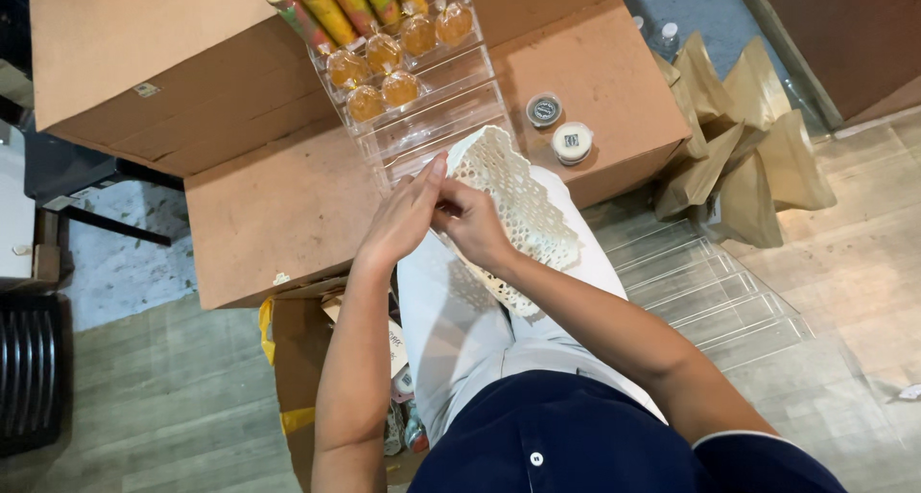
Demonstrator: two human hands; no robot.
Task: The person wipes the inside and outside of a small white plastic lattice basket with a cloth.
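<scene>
Both my hands work at a cream honeycomb paper wrap [518, 198] held over my lap. My left hand [403, 215] pinches its upper edge with the fingers together. My right hand [472, 223] grips the wrap from the side, fingers curled into it. What lies inside the wrap is hidden. Just beyond the hands stands a clear acrylic tiered rack [432, 109] holding small round amber jars [383, 52] and tall colourful tubes [326, 9].
The rack rests on brown cardboard boxes [278, 205]. Two small round lidded tins [558, 127] sit on the box at right. Brown paper pouches [739, 138] are piled on the floor at right, and a second clear acrylic rack [710, 292] lies flat there.
</scene>
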